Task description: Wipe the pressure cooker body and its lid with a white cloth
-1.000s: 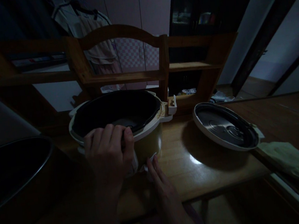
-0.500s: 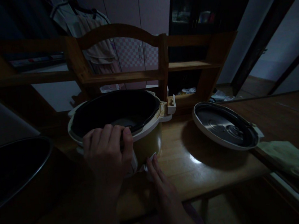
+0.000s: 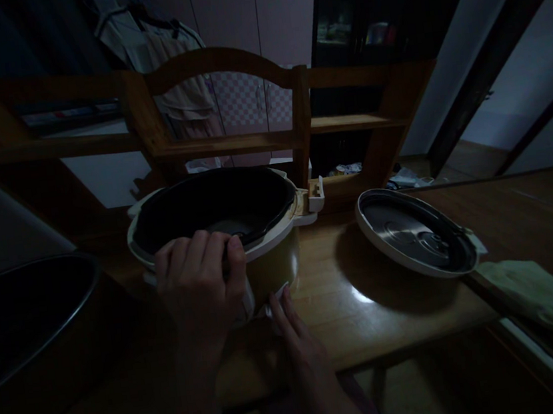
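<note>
Left hand: the left hand (image 3: pixel 199 280) is curled over the near rim of the rice cooker (image 3: pixel 242 251), fingers closed on the rim's front lip, thumb tip toward the dark inner pot (image 3: pixel 216 204).
Right hand: the right hand (image 3: pixel 301 345) lies low on the surface (image 3: pixel 370 316), fingers stretched forward and together, the fingertips (image 3: pixel 278 301) touching a small pale piece (image 3: pixel 272 299) at the cooker's front foot; what that piece is cannot be told in the dim light. Whether the hand pinches it or only presses on it is also unclear.
Rice cooker: stands lid-off toward the back edge of the surface, left of centre, its hinge bracket (image 3: pixel 316 195) sticking out on the right side.
Key relation: the cooker lies straight ahead of both hands; the left hand is on its rim, the right just below and to the right of it at the base, so the left is the nearer to the opening.
Lid: the detached lid (image 3: pixel 418 233) rests inner side up, tilted, well to the right of the cooker.
Cloth: a pale cloth (image 3: pixel 544 295) lies near the right edge.
Left edge: a large dark bowl (image 3: pixel 23 319) sits beside the cooker.
</note>
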A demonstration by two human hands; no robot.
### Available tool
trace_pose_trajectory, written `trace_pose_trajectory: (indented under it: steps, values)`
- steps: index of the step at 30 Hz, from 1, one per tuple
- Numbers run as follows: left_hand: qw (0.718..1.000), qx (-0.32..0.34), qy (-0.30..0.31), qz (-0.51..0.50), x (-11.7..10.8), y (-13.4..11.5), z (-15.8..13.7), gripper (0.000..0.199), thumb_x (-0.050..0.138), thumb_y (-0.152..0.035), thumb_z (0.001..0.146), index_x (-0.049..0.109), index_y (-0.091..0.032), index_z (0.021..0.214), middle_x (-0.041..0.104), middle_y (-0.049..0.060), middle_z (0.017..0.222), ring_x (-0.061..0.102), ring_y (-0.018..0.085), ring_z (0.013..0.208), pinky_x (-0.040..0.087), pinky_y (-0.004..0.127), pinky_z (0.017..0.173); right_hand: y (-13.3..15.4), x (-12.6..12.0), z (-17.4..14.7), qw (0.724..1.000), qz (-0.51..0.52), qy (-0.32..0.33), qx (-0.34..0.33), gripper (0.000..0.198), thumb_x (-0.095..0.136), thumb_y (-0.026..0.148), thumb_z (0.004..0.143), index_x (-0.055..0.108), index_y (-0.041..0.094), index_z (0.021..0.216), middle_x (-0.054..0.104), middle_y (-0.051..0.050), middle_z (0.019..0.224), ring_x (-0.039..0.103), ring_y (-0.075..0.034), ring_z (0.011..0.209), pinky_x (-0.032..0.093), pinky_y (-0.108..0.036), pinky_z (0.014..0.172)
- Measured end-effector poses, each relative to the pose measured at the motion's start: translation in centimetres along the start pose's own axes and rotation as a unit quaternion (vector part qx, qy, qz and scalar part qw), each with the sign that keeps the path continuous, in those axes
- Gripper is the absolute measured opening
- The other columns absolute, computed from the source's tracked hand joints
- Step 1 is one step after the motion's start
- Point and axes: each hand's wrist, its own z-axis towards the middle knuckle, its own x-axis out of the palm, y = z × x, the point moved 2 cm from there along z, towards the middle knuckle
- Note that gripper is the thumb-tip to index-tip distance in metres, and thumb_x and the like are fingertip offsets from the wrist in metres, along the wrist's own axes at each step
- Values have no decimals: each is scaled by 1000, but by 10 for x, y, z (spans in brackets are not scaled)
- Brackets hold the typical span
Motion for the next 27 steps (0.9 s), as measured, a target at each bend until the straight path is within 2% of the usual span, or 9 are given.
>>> trace_pose_trajectory:
  steps: [9,16,27]
  values:
    - [1000,0,2,1,0,1,0,17,44,-32,93,50,-23,80,52,3,74,48,22,79,37,39,86,-1,-2,1,999,49,13,13,88,36,-8,82,12,30,157,8,-7,164,28,-24,146,38,-43,112]
    - [1000,-4,2,-1,1,0,0,16,44,-31,93,48,-23,79,52,3,74,48,22,80,36,40,87,-3,-1,-2,999,38,10,12,79,33,-4,88,15,30,157,9,-7,164,27,-23,146,37,-43,112]
    - [1000,-2,3,0,1,1,-1,17,43,-31,94,47,-23,79,52,3,73,48,22,79,36,40,86,-1,-2,1,1000,27,5,14,87,41,-6,84,13,31,157,9,-8,164,29,-25,145,39,-43,111]
